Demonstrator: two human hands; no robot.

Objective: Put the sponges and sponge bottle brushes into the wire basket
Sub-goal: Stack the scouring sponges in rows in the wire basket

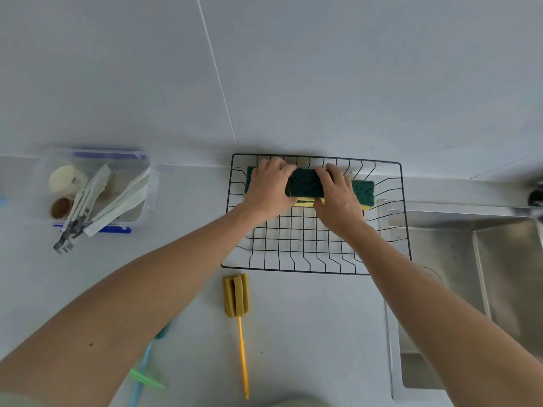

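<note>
Fingers (279,165) of the left hand (269,186) and right hand (338,195) curl over the green sponges (305,185), gripping them inside the wire basket (293,242); 1 yellow bottle brush (236,295) lies on the tabletop (308,333).

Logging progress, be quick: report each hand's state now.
Left hand: holding the middle scouring sponge.
Right hand: holding the same sponge's other end.

Centre: black wire basket (293,248) with a row of green-and-yellow sponges (363,189) along its far side. Left hand (270,186) and right hand (338,198) both grip the middle sponge (304,185). Lower centre: yellow-handled sponge bottle brush (236,295) on the counter (308,333), just below the basket. Left: clear container (151,186) with tongs (85,201). Right: steel sink (505,274).
</note>
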